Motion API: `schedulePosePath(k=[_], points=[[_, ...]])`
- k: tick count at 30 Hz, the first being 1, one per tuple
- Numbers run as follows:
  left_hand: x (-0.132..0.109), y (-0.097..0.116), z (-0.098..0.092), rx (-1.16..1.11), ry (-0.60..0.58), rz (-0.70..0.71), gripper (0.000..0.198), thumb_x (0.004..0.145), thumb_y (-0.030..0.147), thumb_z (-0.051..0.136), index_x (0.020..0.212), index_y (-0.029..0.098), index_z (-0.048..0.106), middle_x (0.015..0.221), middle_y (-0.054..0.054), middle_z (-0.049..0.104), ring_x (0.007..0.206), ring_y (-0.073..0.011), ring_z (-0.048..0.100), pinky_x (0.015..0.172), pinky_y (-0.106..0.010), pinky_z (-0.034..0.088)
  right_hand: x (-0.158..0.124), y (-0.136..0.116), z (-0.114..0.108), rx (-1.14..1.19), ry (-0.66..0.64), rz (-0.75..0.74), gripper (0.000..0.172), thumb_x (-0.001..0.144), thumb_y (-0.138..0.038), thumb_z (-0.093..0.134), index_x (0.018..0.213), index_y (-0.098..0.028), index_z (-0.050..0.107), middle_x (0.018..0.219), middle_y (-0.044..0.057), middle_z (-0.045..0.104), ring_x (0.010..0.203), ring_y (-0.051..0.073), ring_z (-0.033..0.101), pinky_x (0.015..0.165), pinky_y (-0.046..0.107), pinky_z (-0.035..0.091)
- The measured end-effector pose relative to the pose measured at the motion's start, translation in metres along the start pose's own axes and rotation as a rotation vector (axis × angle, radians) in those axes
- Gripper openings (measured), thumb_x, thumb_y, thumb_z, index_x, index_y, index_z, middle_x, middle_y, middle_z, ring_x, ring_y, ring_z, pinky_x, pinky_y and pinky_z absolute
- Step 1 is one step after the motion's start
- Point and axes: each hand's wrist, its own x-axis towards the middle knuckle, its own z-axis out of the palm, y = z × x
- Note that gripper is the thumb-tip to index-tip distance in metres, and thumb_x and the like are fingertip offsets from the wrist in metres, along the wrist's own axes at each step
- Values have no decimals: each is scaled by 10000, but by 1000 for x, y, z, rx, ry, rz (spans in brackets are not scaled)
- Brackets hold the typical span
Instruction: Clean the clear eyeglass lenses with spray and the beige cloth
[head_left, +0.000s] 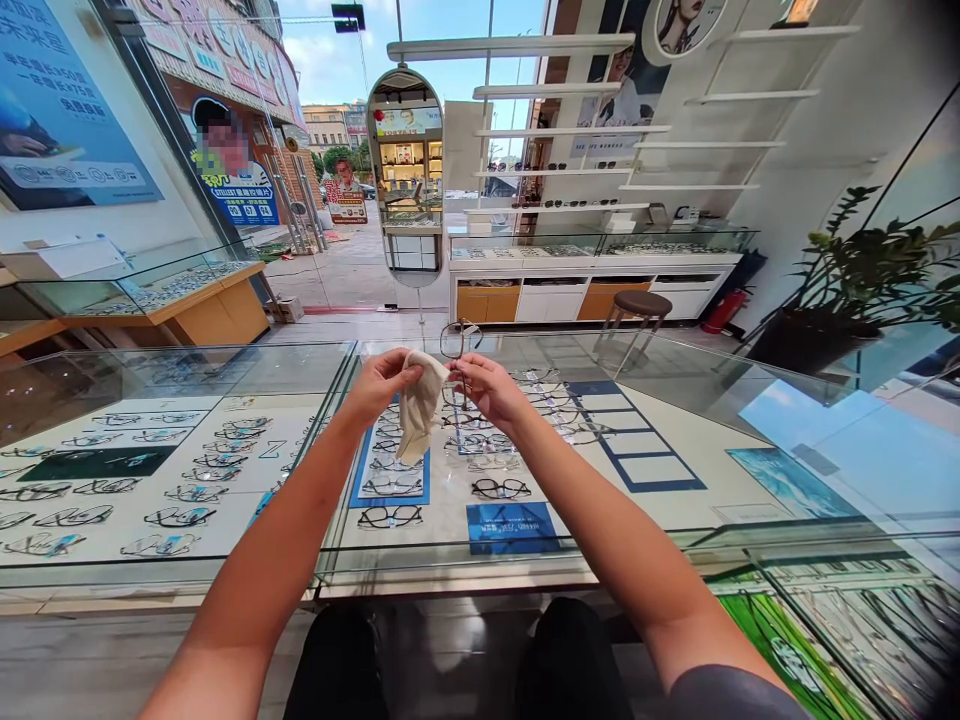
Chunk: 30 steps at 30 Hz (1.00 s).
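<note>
My left hand [387,382] pinches a beige cleaning cloth [420,405], which hangs down in loose folds above the glass counter. Just to its right, my right hand [486,388] grips a pair of eyeglasses [452,340] with a thin dark frame. The lenses stand up above the fingers, and a temple arm points downward. Cloth and glasses are close together; whether they touch I cannot tell. Both hands are held over the glass display counter [442,560], where rows of eyeglasses lie under the top.
Below the glass are a blue card [512,528] and a blue-framed tray [637,440]. An oval mirror [406,180] stands beyond the counter. Farther back are a round stool [642,305], a wall display case [600,250] and, at right, a potted plant [832,290].
</note>
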Motion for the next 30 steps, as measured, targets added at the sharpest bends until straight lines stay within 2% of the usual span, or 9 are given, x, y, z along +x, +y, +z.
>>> schedulePosePath(k=[5, 9, 14, 19, 22, 25, 27, 30], points=[[-1, 5, 2, 86, -66, 5, 632, 735, 774, 931, 911, 187, 780, 814, -28, 705, 735, -166, 602, 676, -289, 497, -1, -1, 2, -18, -33, 18, 508, 574, -561, 1107, 795, -246, 776, 944, 24, 837, 848, 169, 699, 794, 309, 520], [-2, 6, 4, 59, 3, 23, 650, 733, 736, 953, 1022, 219, 687, 863, -20, 733, 771, -178, 654, 684, -279, 511, -5, 0, 4, -89, -113, 58, 507, 609, -594, 1083, 784, -232, 773, 778, 2, 745, 808, 173, 678, 770, 314, 484], [-4, 10, 3, 69, 94, 42, 698, 697, 676, 999, 986, 251, 526, 788, 29, 676, 696, -140, 600, 635, -242, 439, -9, 0, 6, -169, -202, 61, 524, 668, -659, 1049, 797, -227, 782, 881, 33, 808, 840, 179, 669, 791, 326, 462], [-5, 10, 1, 240, 231, 186, 548, 783, 573, 963, 960, 240, 566, 867, 23, 634, 763, -146, 594, 701, -270, 455, -10, 1, 6, -281, -294, 29, 538, 761, -700, 989, 838, -211, 780, 925, 52, 823, 850, 175, 644, 798, 321, 439], [-6, 9, 0, 450, 385, 359, 510, 800, 542, 967, 932, 238, 579, 914, 13, 622, 793, -152, 558, 754, -297, 451, -12, 1, 8, -292, -309, -3, 545, 782, -702, 978, 845, -205, 763, 920, 55, 819, 856, 176, 636, 802, 319, 434], [-9, 9, 3, 626, 518, 549, 545, 834, 540, 966, 809, 236, 515, 779, 40, 524, 712, -143, 458, 708, -304, 391, -13, 1, 11, -281, -312, -35, 542, 798, -703, 971, 848, -208, 755, 914, 53, 818, 852, 175, 631, 810, 319, 436], [-14, 11, 7, 669, 486, 576, 479, 943, 512, 880, 788, 232, 524, 701, 52, 499, 641, -132, 429, 654, -303, 356, -14, 1, 14, -271, -308, -51, 541, 804, -707, 966, 848, -212, 751, 906, 48, 816, 840, 171, 623, 802, 315, 433], [-20, 14, 17, 670, 377, 546, 293, 1073, 443, 711, 895, 223, 632, 740, 26, 630, 634, -126, 520, 643, -286, 385, -16, 2, 17, -257, -301, -73, 540, 803, -707, 968, 848, -217, 747, 913, 43, 815, 823, 166, 614, 801, 314, 440]])
